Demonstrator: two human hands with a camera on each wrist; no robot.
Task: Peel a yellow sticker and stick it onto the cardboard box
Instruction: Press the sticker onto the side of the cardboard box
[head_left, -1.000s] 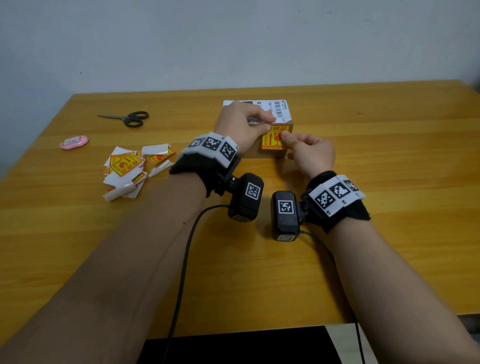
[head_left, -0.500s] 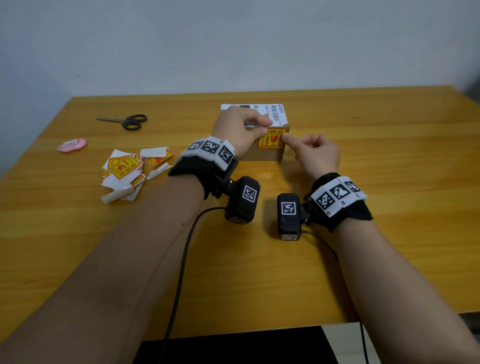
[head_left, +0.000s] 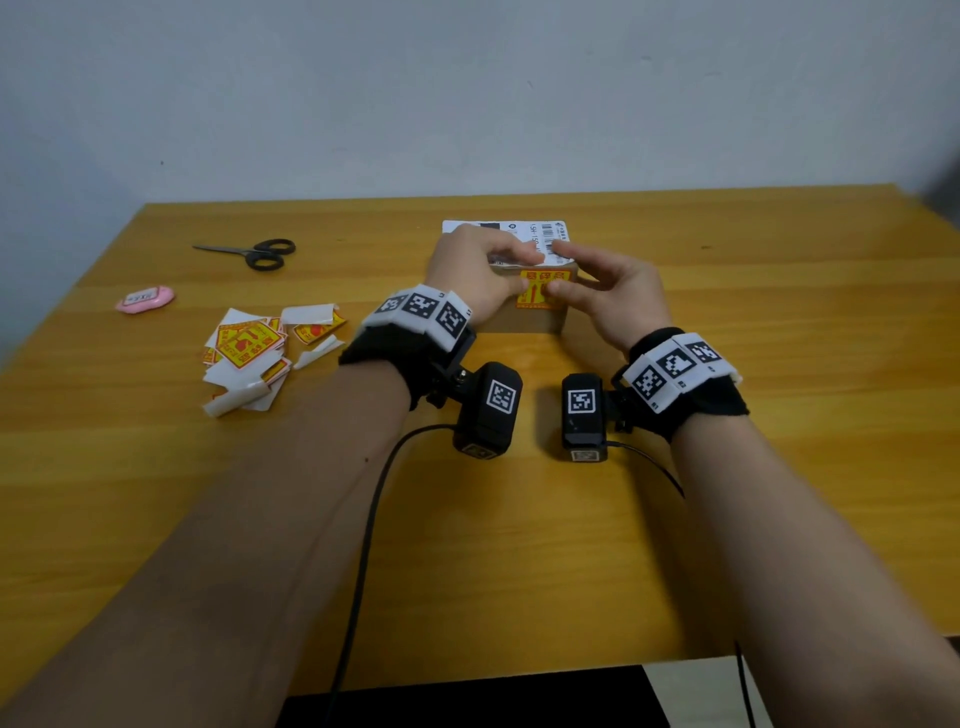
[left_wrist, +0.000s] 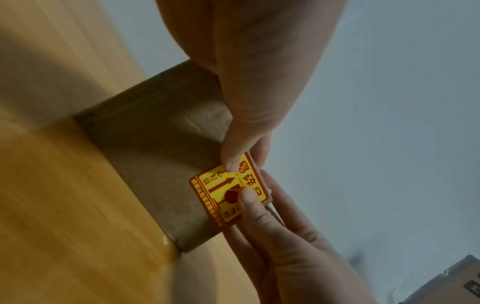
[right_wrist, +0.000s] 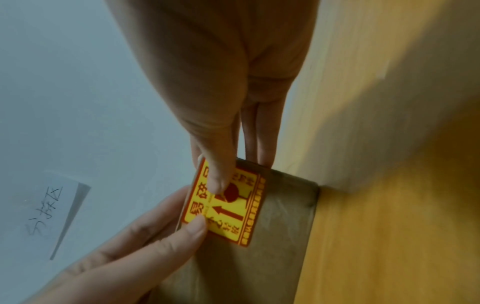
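A small cardboard box (head_left: 524, 325) stands on the table, with a white shipping label (head_left: 550, 234) on its top. A yellow and red sticker (head_left: 540, 299) lies on the upper right of its near face. My left hand (head_left: 493, 273) holds the box's top edge, fingers curled over the top, and its thumb (left_wrist: 232, 158) presses the sticker's left part. My right hand (head_left: 597, 286) has straight fingers stretched over the top. Its thumb (right_wrist: 217, 176) presses the sticker (right_wrist: 233, 207) flat on the box (right_wrist: 259, 263).
On the left of the wooden table (head_left: 519, 571) lies a pile of yellow stickers and white backing papers (head_left: 254, 353). Black scissors (head_left: 254, 253) and a pink object (head_left: 144, 299) lie further left. A black cable (head_left: 363, 545) runs under my left forearm.
My right hand has uncurled: earlier its forefinger pressed the sticker's right edge, now the thumb presses the sticker and the fingers reach over the box top. The left hand keeps its hold.
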